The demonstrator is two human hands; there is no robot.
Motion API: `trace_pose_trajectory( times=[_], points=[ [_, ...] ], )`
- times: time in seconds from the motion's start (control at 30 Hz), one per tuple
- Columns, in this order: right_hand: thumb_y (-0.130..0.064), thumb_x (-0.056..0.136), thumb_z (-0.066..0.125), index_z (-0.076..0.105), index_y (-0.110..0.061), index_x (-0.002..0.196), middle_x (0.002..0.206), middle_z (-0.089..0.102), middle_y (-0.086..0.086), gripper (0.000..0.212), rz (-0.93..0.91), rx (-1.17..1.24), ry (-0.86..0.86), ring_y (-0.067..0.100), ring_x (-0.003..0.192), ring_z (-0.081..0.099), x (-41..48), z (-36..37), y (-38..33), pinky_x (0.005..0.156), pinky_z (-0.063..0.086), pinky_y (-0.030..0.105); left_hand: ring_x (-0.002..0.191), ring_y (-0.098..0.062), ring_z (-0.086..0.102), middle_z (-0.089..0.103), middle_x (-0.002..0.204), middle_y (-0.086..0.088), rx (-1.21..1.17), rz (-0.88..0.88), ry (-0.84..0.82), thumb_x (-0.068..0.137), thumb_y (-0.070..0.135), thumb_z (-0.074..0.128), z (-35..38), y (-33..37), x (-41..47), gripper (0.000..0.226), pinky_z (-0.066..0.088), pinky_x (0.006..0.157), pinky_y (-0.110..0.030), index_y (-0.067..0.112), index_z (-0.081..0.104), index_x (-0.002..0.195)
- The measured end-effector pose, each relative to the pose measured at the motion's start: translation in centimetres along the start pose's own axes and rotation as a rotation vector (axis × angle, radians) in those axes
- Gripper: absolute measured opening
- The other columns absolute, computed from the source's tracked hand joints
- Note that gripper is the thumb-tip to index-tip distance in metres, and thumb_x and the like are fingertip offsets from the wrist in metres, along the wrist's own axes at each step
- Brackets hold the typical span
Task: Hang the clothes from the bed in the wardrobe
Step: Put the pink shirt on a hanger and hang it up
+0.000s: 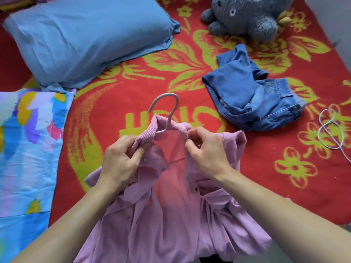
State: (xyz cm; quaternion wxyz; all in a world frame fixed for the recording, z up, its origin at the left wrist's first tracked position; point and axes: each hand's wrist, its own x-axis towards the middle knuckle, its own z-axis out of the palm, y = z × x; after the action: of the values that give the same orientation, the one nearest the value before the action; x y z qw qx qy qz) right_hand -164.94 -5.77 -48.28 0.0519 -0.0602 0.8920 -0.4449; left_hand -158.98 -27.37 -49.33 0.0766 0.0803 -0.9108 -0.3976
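Shirt (pixel 171 215), pink and buttoned down the front, lies on the red blanket (pixel 114 111) just below me, a hanger (pixel 168 112) inside its neck with only the hook poking out past the collar. My left hand (pixel 121 158) is closed on the left end of the collar, thumb and fingers bunching the ribbed cloth. My right hand (pixel 207 150) pinches the right end of the collar between thumb and fingertips, the other fingers curled. Beyond the hook the blanket is bare up to the pillow (pixel 85 40), which sits well up and left of the shirt. Jeans (pixel 252 97) lie crumpled up and right of the shirt, apart from it, with a grey plush (pixel 250 18) farther up. A patterned cushion (pixel 28 149) lies left of the shirt; a strip of blanket shows between them. A white cord (pixel 331 130) curls far right, near the frame's edge.
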Motion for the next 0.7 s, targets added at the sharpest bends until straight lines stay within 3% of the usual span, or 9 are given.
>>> trace_pose_trajectory(
  times=[0.1,0.17,0.23,0.3,0.4,0.57,0.7],
  points=[
    [-0.033,0.079,0.066,0.057,-0.035,0.117,0.105,0.058,-0.010,0.040,-0.164,-0.278,0.037,0.015,0.092,0.060,-0.4,-1.2,-0.6,0.071,0.052,0.036,0.063,0.001,0.044,0.044,0.063,0.011,-0.024,0.028,-0.011,0.089,0.032,0.055,-1.1,0.5,-0.1,0.021,0.032,0.061,-0.015,0.028,0.049,0.070],
    [-0.039,0.081,0.069,0.060,-0.031,0.121,0.114,0.057,-0.004,0.042,-0.332,-0.313,0.087,0.017,0.101,0.057,0.3,-2.4,-1.8,0.076,0.048,0.033,0.062,-0.001,0.042,0.040,0.062,0.011,-0.031,0.085,-0.022,0.091,0.037,0.050,-2.1,1.3,0.0,0.024,0.032,0.061,-0.015,0.034,0.042,0.069],
    [-0.045,0.086,0.063,0.070,-0.025,0.105,0.107,0.061,-0.005,0.028,-0.461,-0.285,0.039,0.017,0.099,0.055,1.0,-3.3,-3.6,0.079,0.046,0.037,0.062,0.000,0.041,0.040,0.063,0.013,-0.046,0.131,-0.037,0.091,0.039,0.047,-3.1,2.6,0.3,0.021,0.031,0.061,-0.015,0.037,0.041,0.071],
    [-0.047,0.090,0.054,0.071,-0.022,0.093,0.098,0.061,-0.008,0.030,-0.489,-0.271,-0.051,0.016,0.094,0.055,1.8,-4.4,-5.7,0.075,0.046,0.042,0.062,-0.002,0.041,0.041,0.065,0.011,-0.066,0.167,-0.046,0.093,0.036,0.048,-4.7,4.3,0.9,0.022,0.031,0.059,-0.018,0.032,0.046,0.071],
    [-0.046,0.092,0.048,0.066,-0.019,0.091,0.097,0.061,-0.006,0.032,-0.511,-0.307,-0.121,0.020,0.091,0.058,2.7,-7.1,-8.9,0.073,0.047,0.044,0.062,-0.003,0.042,0.041,0.066,0.009,-0.064,0.202,-0.035,0.094,0.025,0.051,-8.1,7.1,2.1,0.024,0.031,0.060,-0.019,0.027,0.049,0.069],
    [-0.047,0.087,0.049,0.066,-0.018,0.083,0.096,0.061,-0.009,0.034,-0.394,-0.150,0.042,0.017,0.087,0.062,4.4,-13.2,-13.1,0.076,0.050,0.044,0.085,-0.019,0.053,0.053,0.086,0.005,-0.018,0.231,0.140,0.094,0.037,0.048,-15.9,10.9,3.9,0.033,0.044,0.078,-0.035,0.014,0.066,0.078],
    [-0.033,0.088,0.056,0.064,-0.008,0.080,0.092,0.061,0.000,0.028,-0.479,-0.028,0.092,0.015,0.085,0.060,4.9,-16.7,-18.5,0.076,0.049,0.043,0.094,-0.009,0.055,0.057,0.095,0.010,-0.051,0.369,0.029,0.091,0.043,0.051,-19.2,16.8,2.4,0.028,0.045,0.083,-0.033,0.025,0.071,0.089]
  ],
)
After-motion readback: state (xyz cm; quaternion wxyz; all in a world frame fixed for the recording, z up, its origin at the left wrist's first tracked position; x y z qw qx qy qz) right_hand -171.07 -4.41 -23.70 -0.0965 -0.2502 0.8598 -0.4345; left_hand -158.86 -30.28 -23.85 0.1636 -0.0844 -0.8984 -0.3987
